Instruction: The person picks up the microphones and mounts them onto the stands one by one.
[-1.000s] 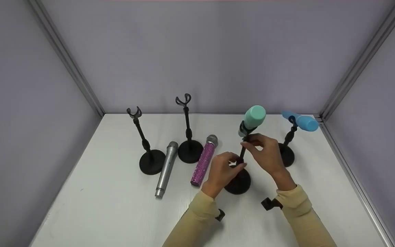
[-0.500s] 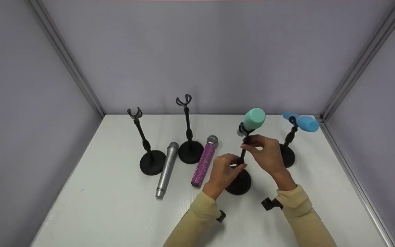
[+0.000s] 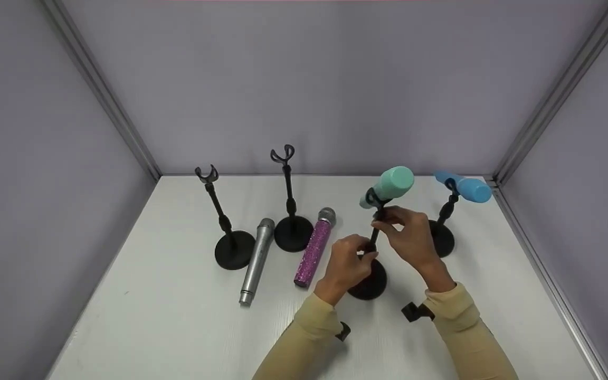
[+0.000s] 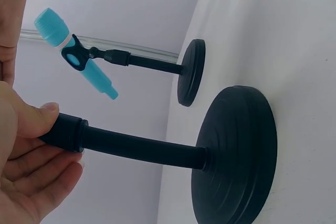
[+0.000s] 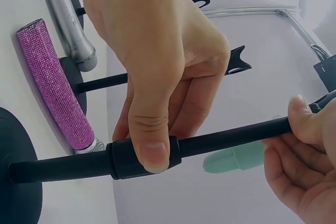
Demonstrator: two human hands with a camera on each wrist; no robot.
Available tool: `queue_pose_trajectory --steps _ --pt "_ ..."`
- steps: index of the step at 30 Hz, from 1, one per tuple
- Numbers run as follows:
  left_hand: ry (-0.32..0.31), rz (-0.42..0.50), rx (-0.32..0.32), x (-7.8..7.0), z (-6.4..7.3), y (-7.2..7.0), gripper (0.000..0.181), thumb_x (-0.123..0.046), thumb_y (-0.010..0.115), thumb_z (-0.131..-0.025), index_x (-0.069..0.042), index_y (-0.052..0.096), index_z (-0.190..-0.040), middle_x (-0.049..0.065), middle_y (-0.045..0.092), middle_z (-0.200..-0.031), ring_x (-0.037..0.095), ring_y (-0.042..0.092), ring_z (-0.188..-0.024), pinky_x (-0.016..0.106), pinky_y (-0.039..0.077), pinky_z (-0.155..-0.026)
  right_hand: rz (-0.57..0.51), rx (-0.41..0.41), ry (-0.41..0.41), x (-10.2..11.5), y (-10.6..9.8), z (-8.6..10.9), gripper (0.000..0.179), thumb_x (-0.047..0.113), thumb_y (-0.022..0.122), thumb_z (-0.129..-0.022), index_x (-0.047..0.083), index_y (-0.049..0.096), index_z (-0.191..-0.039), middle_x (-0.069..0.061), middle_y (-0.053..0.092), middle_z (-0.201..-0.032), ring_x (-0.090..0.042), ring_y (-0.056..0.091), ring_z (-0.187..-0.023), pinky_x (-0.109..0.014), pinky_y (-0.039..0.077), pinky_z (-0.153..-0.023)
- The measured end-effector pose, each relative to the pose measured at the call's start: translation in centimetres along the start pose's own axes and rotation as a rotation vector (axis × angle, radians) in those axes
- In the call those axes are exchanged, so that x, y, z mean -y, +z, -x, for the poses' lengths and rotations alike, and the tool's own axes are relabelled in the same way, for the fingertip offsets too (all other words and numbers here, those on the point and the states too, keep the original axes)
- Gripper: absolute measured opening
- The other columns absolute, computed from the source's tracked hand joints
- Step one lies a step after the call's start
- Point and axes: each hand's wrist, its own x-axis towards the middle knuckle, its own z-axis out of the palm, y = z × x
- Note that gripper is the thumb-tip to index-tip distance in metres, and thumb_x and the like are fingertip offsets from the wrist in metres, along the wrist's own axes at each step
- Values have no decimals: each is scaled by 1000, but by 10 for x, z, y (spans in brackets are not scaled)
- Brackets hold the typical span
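"What had just changed?"
"The green microphone, atop the nearest stand, right of centre, had swung round, its near end shifting right."
"And my hands?"
"Your left hand pinched the collar, your right hand the pole above."
"Meaning what?"
"You were probably aiming that microphone; the silver microphone and purple microphone lay unmounted to the left."

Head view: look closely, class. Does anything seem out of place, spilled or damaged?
Nothing looks spilled or damaged. The silver cylindrical microphone and glittery magenta cylindrical microphone lie loose on the white tabletop, perhaps out of place: the mint-green microphone and light-blue microphone sit on black round-based stands, while two more stands hold none.
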Motion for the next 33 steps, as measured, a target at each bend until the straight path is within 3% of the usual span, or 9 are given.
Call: queue_pose_trajectory --steps 18,25,30,33 --pt "6 31 33 4 -1 1 9 -2 77 -85 -3 77 -93 6 76 -84 12 74 -79 30 63 -73 -8 26 7 -2 -1 -1 11 0 82 -83 1 78 -93 -8 78 -84 -25 77 -78 -8 54 -79" --pt "1 40 10 5 2 2 10 -5 79 -87 -4 77 -97 5 76 -86 11 73 -80 25 62 -74 -36 6 15 0 0 0 15 -5 83 -80 0 78 -93 -12 77 -84 -13 75 -80 -8 55 -79" --pt "-8 31 24 5 5 1 12 -9 78 -90 -5 75 -101 5 75 -90 11 73 -85 23 62 -75 -77 24 61 -1 1 4 16 -3 80 -84 2 77 -98 -10 77 -89 -3 72 -85 -10 56 -83" --pt "-10 29 42 6 7 -1 17 -13 78 -92 -5 74 -107 6 75 -97 13 73 -92 24 62 -81 -62 49 69 -5 0 9 16 2 79 -88 3 76 -103 -8 78 -94 -5 72 -88 -14 57 -85"
